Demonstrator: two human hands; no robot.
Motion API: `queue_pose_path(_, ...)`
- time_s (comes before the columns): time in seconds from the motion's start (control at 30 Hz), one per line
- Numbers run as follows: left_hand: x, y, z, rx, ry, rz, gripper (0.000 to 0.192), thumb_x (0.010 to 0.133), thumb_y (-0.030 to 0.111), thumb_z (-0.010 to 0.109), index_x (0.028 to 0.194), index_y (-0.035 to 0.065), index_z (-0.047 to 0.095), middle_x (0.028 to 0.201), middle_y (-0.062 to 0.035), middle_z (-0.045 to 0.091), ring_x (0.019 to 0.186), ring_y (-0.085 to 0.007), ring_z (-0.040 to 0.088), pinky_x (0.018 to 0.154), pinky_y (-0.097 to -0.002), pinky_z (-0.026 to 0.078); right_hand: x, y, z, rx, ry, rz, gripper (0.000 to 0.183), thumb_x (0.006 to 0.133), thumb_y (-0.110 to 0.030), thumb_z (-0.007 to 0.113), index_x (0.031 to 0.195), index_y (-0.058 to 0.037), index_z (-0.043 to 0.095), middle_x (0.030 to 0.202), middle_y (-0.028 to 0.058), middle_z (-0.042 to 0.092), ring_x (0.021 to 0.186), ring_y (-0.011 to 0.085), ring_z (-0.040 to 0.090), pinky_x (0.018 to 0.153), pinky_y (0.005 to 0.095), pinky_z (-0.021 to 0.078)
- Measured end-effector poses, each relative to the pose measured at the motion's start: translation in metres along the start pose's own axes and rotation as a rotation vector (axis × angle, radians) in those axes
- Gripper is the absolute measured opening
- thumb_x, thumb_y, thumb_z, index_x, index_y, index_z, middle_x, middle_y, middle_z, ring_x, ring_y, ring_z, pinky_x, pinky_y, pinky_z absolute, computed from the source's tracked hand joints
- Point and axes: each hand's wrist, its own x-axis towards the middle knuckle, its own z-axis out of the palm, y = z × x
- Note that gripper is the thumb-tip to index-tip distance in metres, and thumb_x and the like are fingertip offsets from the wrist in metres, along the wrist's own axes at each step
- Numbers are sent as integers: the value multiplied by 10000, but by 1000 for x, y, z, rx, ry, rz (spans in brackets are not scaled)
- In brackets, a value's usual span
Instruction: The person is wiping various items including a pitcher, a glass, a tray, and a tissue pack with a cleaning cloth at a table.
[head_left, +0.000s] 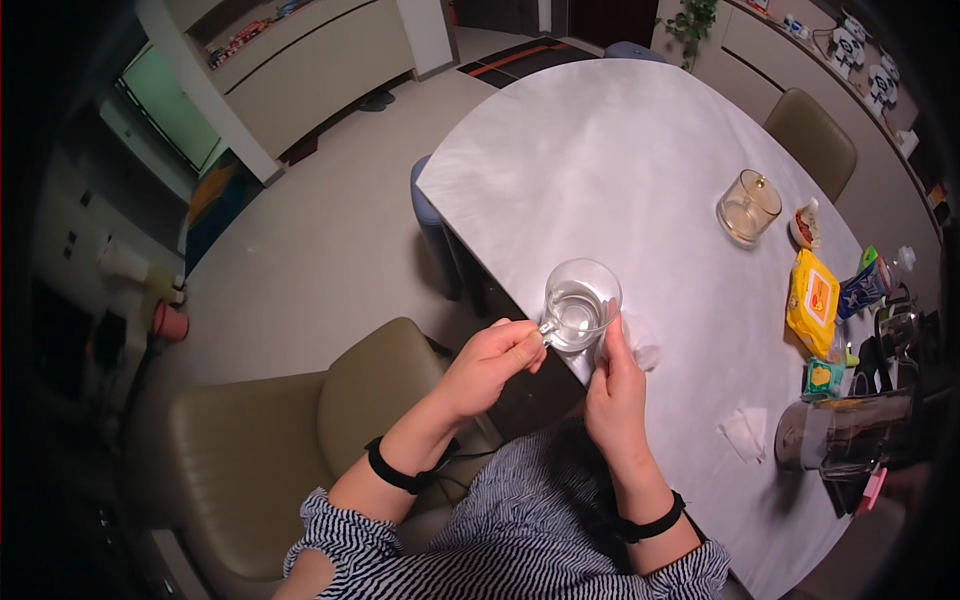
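A clear glass mug (576, 307) is held over the near edge of the table, its open rim tilted up towards me. My left hand (491, 364) pinches its handle. On the mug's other side, my right hand (617, 390) has its thumb along the glass wall. A crumpled white tissue (643, 343) shows on both sides of that hand, gathered in it against the mug; the fingers beneath are hidden. The mug looks transparent, and whether it holds liquid is hard to tell.
On the marble-look table (585, 157) stand an amber-tinted glass mug (749, 208) and a small bowl (806, 225). Nearby are a yellow wipes pack (812, 304), a dark transparent container (847, 431) and another tissue (744, 435). An olive chair (255, 465) stands at my left.
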Motion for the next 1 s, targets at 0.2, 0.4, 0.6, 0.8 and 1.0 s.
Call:
queue_pose_path(0.2,2,1,5,271,161,101,360,1080,243,503,796,36,578,1014,-54,562,951,-169,487,904,-318,407,14,-26,-8,212,62,-13,680,945,132,355,1599,-53,349,1499,246,535,1374,330,547,1134,359,405)
queue_pose_path(0.4,5,2,3,35,131,160,355,1077,212,520,788,12,568,1341,-139,522,1322,-242,466,1067,-373,395,44,-12,-2,494,40,25,672,932,127,361,1593,10,336,1509,160,527,1331,208,561,1149,328,398)
queue_pose_path(0.6,12,-4,-5,-96,16,118,339,1088,160,498,801,-10,563,1472,-229,521,1455,-272,418,1094,-375,416,38,19,9,558,-29,195,683,900,135,353,1574,24,359,1530,228,505,1398,299,523,1180,348,364)
queue_pose_path(0.8,8,-10,1,-163,108,84,315,1085,148,513,819,-8,575,1435,-263,564,1482,-230,390,1027,-326,452,15,-12,-18,-70,-91,147,640,944,121,433,1570,13,361,1415,187,597,1169,252,664,1003,346,531)
queue_pose_path(1.0,8,-7,0,-135,103,67,298,1077,136,529,817,0,581,1387,-254,603,1488,-223,382,927,-280,435,18,-18,-49,334,103,391,432,977,40,566,1404,-20,556,1434,184,550,1099,231,667,868,322,581)
